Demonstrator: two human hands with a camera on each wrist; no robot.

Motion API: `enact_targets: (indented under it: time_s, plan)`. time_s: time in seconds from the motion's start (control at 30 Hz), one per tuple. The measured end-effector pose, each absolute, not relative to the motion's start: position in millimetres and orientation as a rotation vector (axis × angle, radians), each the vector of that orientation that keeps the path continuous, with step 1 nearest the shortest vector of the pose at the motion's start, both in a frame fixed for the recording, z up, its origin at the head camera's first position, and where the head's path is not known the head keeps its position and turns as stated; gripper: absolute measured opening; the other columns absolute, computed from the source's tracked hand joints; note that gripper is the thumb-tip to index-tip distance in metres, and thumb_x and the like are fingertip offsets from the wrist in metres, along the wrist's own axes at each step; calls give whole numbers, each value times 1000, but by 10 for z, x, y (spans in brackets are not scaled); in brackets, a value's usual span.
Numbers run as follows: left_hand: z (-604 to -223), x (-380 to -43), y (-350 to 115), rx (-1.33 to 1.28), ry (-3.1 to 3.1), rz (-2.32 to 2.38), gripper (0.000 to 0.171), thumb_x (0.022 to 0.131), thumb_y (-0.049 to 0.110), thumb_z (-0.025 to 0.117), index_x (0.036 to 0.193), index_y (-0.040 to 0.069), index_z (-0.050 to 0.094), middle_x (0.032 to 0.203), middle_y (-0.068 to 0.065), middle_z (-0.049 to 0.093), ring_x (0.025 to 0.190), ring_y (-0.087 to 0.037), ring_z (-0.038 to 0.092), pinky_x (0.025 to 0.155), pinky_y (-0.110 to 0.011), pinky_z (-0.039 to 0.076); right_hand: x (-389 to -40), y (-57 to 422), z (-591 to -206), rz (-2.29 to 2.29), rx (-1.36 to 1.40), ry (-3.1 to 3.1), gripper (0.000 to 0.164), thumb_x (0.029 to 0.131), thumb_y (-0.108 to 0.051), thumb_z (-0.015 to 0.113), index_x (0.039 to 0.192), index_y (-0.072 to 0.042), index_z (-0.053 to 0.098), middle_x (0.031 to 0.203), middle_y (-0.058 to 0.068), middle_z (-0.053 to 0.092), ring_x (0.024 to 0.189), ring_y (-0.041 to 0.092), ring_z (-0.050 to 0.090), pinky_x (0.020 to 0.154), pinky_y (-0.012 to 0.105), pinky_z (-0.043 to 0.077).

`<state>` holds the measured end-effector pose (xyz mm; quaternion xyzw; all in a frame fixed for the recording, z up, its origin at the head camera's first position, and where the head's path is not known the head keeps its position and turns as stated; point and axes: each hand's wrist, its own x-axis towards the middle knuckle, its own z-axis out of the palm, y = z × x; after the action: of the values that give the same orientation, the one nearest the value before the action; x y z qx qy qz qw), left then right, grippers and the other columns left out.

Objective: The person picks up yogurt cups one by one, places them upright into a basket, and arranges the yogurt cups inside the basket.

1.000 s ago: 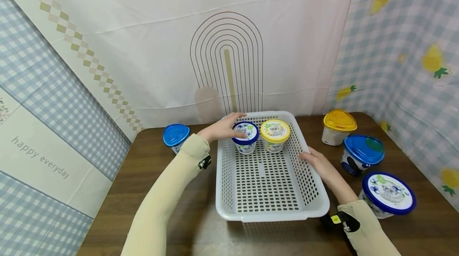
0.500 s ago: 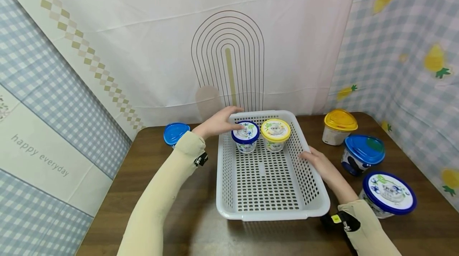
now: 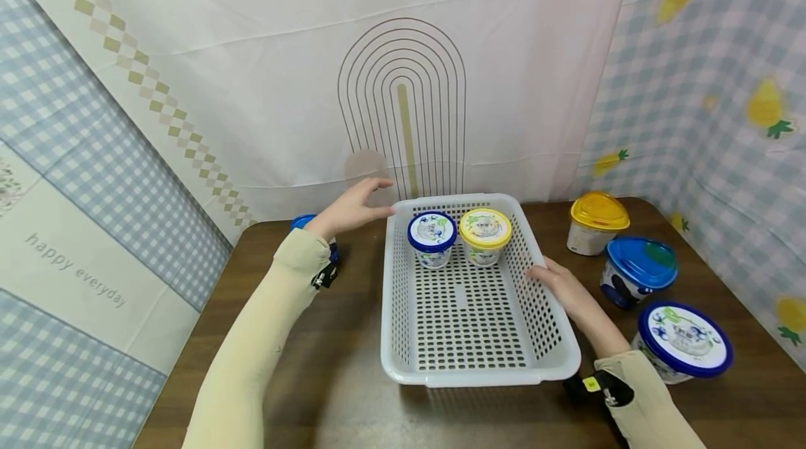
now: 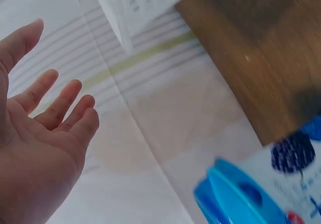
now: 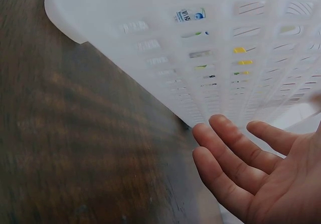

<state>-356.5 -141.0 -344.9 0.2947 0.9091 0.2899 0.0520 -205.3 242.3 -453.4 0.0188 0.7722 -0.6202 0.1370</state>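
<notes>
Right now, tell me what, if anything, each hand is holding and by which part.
The right hand holds the white perforated plastic basket by its right-side rim. The left hand holds nothing.

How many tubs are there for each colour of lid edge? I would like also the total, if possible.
Blue-edged tubs: 4, one partly hidden by the left arm
Yellow-edged tubs: 2
Total: 6
</notes>
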Motion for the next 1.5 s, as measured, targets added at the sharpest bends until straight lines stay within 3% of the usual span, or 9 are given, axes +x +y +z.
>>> enact_targets:
  time_s: [0.67, 1.5]
  plan:
    - [-3282, -3395, -2161, 639, 2814, 977, 79, 92, 41, 73, 156, 12, 35, 159, -13, 34, 146, -37, 29, 115, -59, 26, -2032, 2428, -4534, -1805, 90, 2211, 70, 104, -29, 45, 161, -6, 13, 137, 34, 50, 100, 31, 68, 78, 46, 59]
    - [-3175, -3282, -2830, 480, 2888, 1079, 80, 93, 33, 74, 156, 6, 32, 158, -21, 33, 144, -46, 27, 114, -63, 25, -2017, 2443, -4515, -1806, 68, 2208, 70, 104, -29, 45, 161, -6, 13, 137, 34, 50, 101, 32, 67, 79, 46, 59]
